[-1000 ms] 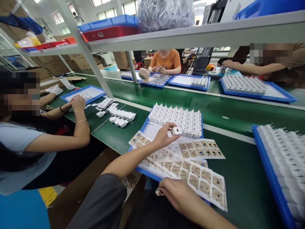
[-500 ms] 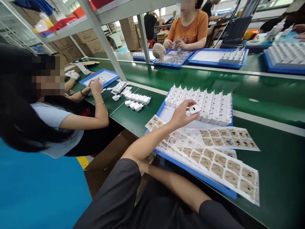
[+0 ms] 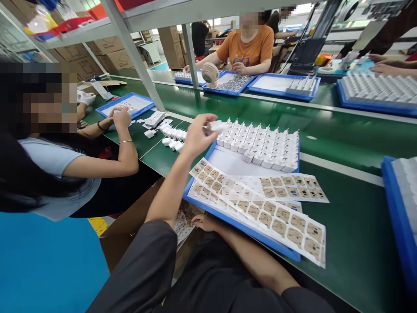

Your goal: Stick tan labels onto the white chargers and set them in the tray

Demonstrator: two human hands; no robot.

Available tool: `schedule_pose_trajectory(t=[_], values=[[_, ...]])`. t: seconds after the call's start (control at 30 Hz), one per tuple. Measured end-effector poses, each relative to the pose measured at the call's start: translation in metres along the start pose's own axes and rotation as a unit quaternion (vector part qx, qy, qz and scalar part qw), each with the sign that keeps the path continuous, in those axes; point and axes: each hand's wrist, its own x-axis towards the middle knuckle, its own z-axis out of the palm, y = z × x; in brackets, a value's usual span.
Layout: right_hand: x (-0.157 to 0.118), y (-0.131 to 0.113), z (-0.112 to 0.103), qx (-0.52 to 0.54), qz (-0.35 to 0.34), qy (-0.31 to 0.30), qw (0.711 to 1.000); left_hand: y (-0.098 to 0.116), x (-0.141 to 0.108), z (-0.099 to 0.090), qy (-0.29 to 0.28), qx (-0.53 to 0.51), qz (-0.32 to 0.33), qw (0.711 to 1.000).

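Note:
My left hand (image 3: 201, 135) is raised over the far left corner of a blue tray (image 3: 250, 228), its fingers closed on a white plug adapter (image 3: 217, 126) that is slightly blurred. Beside it, white plug adapters (image 3: 260, 145) stand in rows in the tray, prongs up. Sticker sheets (image 3: 276, 219) with rounded-square labels lie across the tray's near side and hang over its right edge. Low down, my right hand (image 3: 205, 222) is beside an open cardboard box (image 3: 122, 241) with scraps in it. Its visible fingers look loosely apart, and nothing shows in them.
At the left sits a co-worker (image 3: 81, 169), hands at a blue tray (image 3: 143, 104). Loose adapters (image 3: 172, 143) lie on the green bench between us. A shelf post (image 3: 138, 61) rises behind them. Another blue tray (image 3: 395, 226) stands at the right edge.
My left hand has moved left with the adapter, away from the front of the rows. My right hand has come into view by the box. The view has shifted right.

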Motion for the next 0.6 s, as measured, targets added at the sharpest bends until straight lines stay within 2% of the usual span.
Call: schedule_pose_trajectory(t=[0.1, 0.17, 0.27, 0.4, 0.6], values=[[-0.012, 0.004, -0.013, 0.042, 0.078, -0.075, 0.993, -0.040, -0.028, -0.027, -0.003, 0.143, -0.042, 0.989], [-0.017, 0.006, -0.020, 0.064, 0.112, -0.097, 0.987, -0.067, -0.052, -0.034, -0.024, 0.245, -0.082, 0.966], [-0.020, 0.007, -0.027, 0.083, 0.140, -0.109, 0.981, -0.099, -0.081, -0.036, -0.024, 0.302, -0.101, 0.948], [-0.021, 0.009, -0.029, 0.089, 0.156, -0.112, 0.977, -0.115, -0.097, -0.035, -0.020, 0.370, -0.113, 0.922], [-0.022, 0.010, -0.031, 0.085, 0.157, -0.116, 0.977, -0.119, -0.096, -0.038, -0.026, 0.439, -0.130, 0.889]])
